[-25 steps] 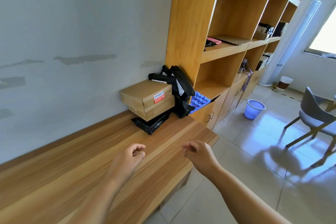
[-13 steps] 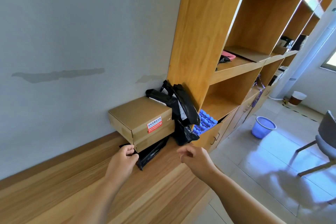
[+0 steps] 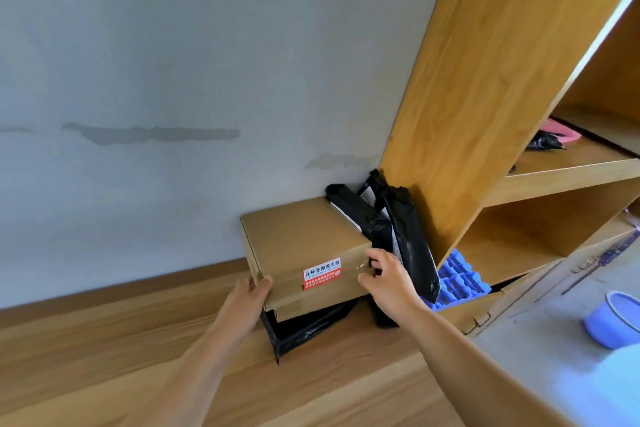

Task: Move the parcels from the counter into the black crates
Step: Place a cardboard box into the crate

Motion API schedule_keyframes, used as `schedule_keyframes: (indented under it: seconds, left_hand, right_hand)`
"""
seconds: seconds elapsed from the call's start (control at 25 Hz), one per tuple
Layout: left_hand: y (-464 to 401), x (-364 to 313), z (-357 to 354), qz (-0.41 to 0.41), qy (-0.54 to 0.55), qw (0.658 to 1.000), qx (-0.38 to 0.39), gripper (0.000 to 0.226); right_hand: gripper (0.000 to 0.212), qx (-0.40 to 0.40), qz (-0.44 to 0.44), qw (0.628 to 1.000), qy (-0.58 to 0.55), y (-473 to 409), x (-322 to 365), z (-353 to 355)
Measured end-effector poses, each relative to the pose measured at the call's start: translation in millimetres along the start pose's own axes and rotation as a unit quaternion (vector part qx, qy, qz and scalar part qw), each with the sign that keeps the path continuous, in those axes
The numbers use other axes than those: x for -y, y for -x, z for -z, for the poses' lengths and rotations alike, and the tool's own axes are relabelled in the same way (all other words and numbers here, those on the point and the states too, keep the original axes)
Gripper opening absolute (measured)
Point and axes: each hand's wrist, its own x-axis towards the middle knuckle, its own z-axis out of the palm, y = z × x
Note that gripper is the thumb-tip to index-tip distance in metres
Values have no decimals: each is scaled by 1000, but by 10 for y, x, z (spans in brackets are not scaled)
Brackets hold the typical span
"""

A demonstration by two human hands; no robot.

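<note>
A brown cardboard box [image 3: 298,239] with a red-and-white sticker sits on the wooden counter [image 3: 104,350] against the wall, on top of a flat black plastic parcel [image 3: 304,326]. My left hand [image 3: 247,302] grips the box's near left corner, thumb on the front face. My right hand [image 3: 388,274] grips its right front corner, fingers curled round the edge. Black bagged parcels [image 3: 398,236] lean between the box and the shelf unit. No black crate is in view.
A tall wooden shelf unit [image 3: 485,97] stands right of the parcels, with a blue plastic tray [image 3: 460,279] sticking out of its lower compartment. A light blue bucket [image 3: 616,319] is on the tiled floor at right. The grey wall runs behind the counter.
Both hands have moved forward from above the bare counter to the cardboard box and taken hold of its two front corners. The view has closed in on the parcels.
</note>
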Motion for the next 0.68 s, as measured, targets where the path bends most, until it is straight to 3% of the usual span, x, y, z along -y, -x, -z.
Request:
schedule_keyframes:
  seconds: [0.16, 0.28, 0.44, 0.68]
  left_hand:
    - [-143, -187, -232, 80, 66, 993, -50, 57]
    - [-238, -221, -315, 122, 143, 978, -89, 57]
    - [-255, -161, -370, 113, 204, 967, -107, 52]
    - [10, -92, -120, 81, 237, 958, -143, 46]
  right_hand:
    - [64, 31, -27, 999, 21, -500, -87, 80]
    - [60, 46, -42, 997, 47, -687, -163, 64]
    - [44, 9, -30, 999, 28, -688, -219, -4]
    - [54, 15, -4, 1000, -12, -411, -79, -113]
